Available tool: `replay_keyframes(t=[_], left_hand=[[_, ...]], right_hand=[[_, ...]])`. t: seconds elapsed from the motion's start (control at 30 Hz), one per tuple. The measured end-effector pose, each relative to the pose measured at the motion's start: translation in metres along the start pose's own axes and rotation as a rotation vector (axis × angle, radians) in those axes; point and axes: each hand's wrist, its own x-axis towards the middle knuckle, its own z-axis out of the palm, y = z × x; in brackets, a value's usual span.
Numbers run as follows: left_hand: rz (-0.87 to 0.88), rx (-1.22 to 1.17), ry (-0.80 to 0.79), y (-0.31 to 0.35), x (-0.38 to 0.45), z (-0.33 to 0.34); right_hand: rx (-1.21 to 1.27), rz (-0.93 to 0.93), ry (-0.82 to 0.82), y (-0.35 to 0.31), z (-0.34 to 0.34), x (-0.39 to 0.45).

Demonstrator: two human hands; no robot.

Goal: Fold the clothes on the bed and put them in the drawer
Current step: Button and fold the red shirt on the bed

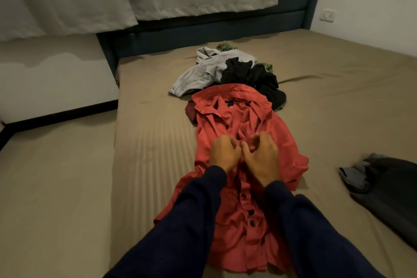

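My two hands — left hand [224, 153] and right hand [261, 156] — pinch the button placket of one red shirt [228, 124], spread at the middle of the bed [146, 165]. Toward the headboard edge lies one heap of clothes [225, 72] — one dark garment [388, 189] rests at the right edge.

Both hands, L [224, 152] & R [261, 157], curled, pinching cloth together.

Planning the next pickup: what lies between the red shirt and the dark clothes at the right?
Only bare bed sheet, seen in the head view, between red shirt and dark clothes.
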Motion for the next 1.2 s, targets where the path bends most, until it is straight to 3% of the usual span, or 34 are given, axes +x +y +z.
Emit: replay_keyframes(t=[0.2,0.43,0.57,0.8,1.1,1.2], left_hand=[[-0.08,0.321,-0.082,-0.006,0.015,0.015],[-0.088,0.357,-0.033,-0.018,0.013,0.027],[-0.101,0.118,0.006,-0.021,0.017,0.027],[-0.05,-0.273,0.05,-0.032,0.015,0.015],[-0.035,-0.389,0.033,-0.043,0.014,0.018],[-0.069,-0.419,0.032,-0.053,0.018,0.021]], right_hand=[[-0.251,0.329,-0.128,0.015,0.01,0.03],[0.012,0.267,0.009,0.027,0.001,0.019],[0.144,0.243,0.045,0.006,0.004,0.015],[0.211,0.252,-0.111,0.004,0.025,0.008],[0.216,0.256,0.02,0.008,0.036,0.0],[0.412,0.254,-0.051,0.013,0.044,-0.002]])
